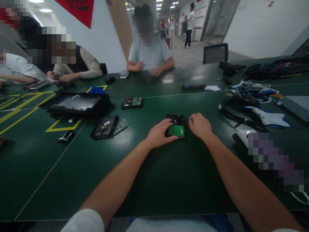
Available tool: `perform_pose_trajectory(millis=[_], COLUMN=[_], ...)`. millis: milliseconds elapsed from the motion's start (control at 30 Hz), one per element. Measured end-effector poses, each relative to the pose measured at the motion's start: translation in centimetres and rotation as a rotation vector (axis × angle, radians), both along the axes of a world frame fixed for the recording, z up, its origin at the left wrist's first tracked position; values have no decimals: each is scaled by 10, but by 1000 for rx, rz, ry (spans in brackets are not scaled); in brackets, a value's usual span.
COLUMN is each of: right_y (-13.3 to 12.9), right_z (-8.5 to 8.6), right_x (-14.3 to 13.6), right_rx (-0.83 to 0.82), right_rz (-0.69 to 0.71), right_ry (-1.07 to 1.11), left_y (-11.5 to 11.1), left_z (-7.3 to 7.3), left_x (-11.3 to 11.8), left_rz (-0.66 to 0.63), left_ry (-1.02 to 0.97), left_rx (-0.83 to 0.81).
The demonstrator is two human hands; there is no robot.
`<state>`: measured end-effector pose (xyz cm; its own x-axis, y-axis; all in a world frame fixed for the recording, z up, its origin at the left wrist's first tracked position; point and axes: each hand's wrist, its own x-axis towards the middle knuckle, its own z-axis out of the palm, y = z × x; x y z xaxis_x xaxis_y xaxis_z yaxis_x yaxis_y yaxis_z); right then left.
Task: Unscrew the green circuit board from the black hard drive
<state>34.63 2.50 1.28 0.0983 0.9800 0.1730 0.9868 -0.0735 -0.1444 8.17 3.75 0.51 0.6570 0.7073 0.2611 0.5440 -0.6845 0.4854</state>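
A hard drive [177, 126] lies on the green table in front of me, with its green circuit board facing up. My left hand [161, 132] grips it from the left, thumb along the near edge and fingers across the far left side. Just right of the drive, my right hand [199, 125] rests near the table with its fingers curled together. Whatever those fingertips may hold is hidden or too small to name. Further off lies a second hard drive [132, 102], its board also showing. To the left is a black drive-like case [104, 126] beside a loose circuit board [121, 126].
A black tray [77, 104] stands at the left near yellow tape lines. At the right lie black cables [233, 116], a bundle of wires [253, 91], a blue-white packet [267, 116] and a grey box [295, 106]. A screwdriver-like tool [193, 86] lies ahead. People sit across the table.
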Motion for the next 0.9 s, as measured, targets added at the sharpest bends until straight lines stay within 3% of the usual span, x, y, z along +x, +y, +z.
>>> perform_pose_trajectory(millis=[367, 733, 900], right_y=[-1, -1, -7], right_z=[0, 1, 10], right_x=[2, -1, -5], right_rx=[-5, -1, 95], right_rz=[-14, 45, 120], right_ry=[-13, -22, 3], left_y=[6, 2, 1], left_z=[-4, 0, -2], left_x=[-1, 2, 5], left_rz=[-41, -17, 12], left_ry=[-84, -74, -54], left_rx=[-72, -15, 6])
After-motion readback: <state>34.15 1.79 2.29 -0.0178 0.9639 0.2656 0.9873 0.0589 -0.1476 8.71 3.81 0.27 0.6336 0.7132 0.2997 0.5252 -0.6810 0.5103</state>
